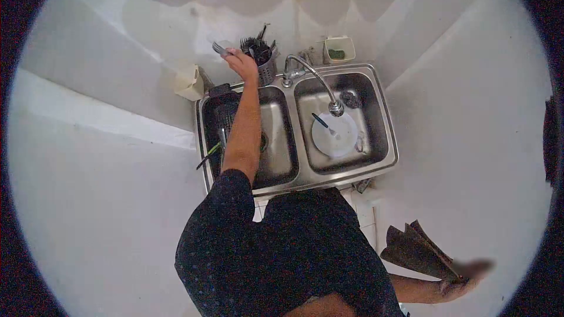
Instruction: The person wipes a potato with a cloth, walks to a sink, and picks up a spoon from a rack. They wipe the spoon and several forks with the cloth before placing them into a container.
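Observation:
At the back of the sink, my left hand (242, 66) is closed around a fork (221, 49), its tines pointing up and to the left; whether there is more than one fork I cannot tell. Right beside that hand stands a grey perforated cutlery holder (267, 74), filled with dark-looking forks and other utensils. Far to the lower right, my right hand (461, 287) grips a brown cloth (420, 250) that spreads out toward the left. Part of this hand is blurred.
The steel double sink (295, 141) has a flexible faucet (317, 73) over its right basin. There, a white plate (346, 123), a dark-handled fork (320, 120) and a dark scrubber (351, 100) lie. A dark rack (223, 114) sits left. Containers (191, 85) (340, 49) stand behind.

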### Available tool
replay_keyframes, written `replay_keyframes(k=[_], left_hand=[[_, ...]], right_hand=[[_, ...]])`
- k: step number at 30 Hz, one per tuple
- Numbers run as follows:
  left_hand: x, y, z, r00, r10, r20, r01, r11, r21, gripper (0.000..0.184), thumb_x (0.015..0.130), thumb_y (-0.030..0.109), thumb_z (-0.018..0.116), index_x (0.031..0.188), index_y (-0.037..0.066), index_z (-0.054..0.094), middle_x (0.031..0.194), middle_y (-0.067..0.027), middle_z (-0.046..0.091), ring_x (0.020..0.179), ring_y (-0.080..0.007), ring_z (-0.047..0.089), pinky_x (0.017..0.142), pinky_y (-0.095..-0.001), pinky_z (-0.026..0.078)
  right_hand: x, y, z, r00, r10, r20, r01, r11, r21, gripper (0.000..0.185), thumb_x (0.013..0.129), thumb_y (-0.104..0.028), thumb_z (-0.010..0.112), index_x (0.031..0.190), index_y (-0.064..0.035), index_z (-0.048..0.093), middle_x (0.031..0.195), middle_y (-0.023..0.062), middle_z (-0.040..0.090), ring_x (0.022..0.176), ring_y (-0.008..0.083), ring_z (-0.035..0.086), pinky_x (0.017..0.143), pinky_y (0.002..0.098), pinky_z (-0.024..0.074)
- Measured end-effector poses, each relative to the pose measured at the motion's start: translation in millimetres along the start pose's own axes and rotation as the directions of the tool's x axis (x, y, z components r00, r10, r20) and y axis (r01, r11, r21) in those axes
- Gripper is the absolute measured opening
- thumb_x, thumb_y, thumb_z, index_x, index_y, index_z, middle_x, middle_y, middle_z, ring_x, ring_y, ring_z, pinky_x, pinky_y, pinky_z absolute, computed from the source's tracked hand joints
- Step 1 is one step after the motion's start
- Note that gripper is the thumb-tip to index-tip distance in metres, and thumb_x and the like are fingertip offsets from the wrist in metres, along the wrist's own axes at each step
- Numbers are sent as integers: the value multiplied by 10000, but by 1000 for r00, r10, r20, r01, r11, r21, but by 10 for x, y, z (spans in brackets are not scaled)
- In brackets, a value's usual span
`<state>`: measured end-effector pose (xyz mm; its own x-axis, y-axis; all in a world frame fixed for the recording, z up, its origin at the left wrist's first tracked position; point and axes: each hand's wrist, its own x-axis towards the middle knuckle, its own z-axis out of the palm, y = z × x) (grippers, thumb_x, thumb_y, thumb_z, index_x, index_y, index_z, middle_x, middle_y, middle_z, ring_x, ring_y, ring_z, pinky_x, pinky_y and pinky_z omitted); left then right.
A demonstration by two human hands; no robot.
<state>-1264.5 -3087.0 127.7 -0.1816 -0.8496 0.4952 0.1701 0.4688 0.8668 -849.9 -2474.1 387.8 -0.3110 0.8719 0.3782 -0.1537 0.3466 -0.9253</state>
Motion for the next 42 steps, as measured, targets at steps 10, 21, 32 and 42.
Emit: replay_keyframes(k=[10, 21, 32, 42], left_hand=[[-228, -232, -135, 904, 204, 376, -343, 871, 353, 384, 941, 217, 508, 1148, -106, 495, 1094, -270, 498, 1042, -423, 471, 921, -512, 361], [2, -14, -530, 850, 289, 441, -379, 916, 131, 423, 840, 196, 672, 1202, 1, 574, 1026, -189, 566, 954, -338, 546, 867, -440, 432], [106, 92, -593, 828, 6, 561, -231, 915, 330, 340, 788, 183, 752, 1071, 37, 633, 666, -108, 622, 629, -216, 627, 606, -357, 499], [-150, 228, -2017, 728, -474, 495, 510, 857, 70, 213, 930, 219, 632, 906, 8, 639, 742, -23, 631, 622, -100, 557, 567, -242, 438]], right_hand=[[33, 51, 70, 997, 63, -55, -56, 991, 123, 617, 924, -370, 565, 1386, 23, 451, 1419, 188, 462, 1291, 272, 461, 1062, 396, 362], [186, 279, 57, 946, -229, 230, 219, 973, 71, 629, 907, -383, 588, 1380, 12, 462, 1358, 194, 512, 1191, 254, 529, 978, 360, 413], [397, 494, 178, 988, -76, 138, 53, 985, 165, 611, 921, -386, 579, 1360, 27, 481, 1370, 204, 505, 1158, 231, 563, 888, 326, 450], [496, 601, -409, 966, -134, 223, 119, 990, 81, 658, 939, -262, 553, 1478, 1, 281, 1501, 243, 311, 1212, 330, 517, 938, 420, 484]])
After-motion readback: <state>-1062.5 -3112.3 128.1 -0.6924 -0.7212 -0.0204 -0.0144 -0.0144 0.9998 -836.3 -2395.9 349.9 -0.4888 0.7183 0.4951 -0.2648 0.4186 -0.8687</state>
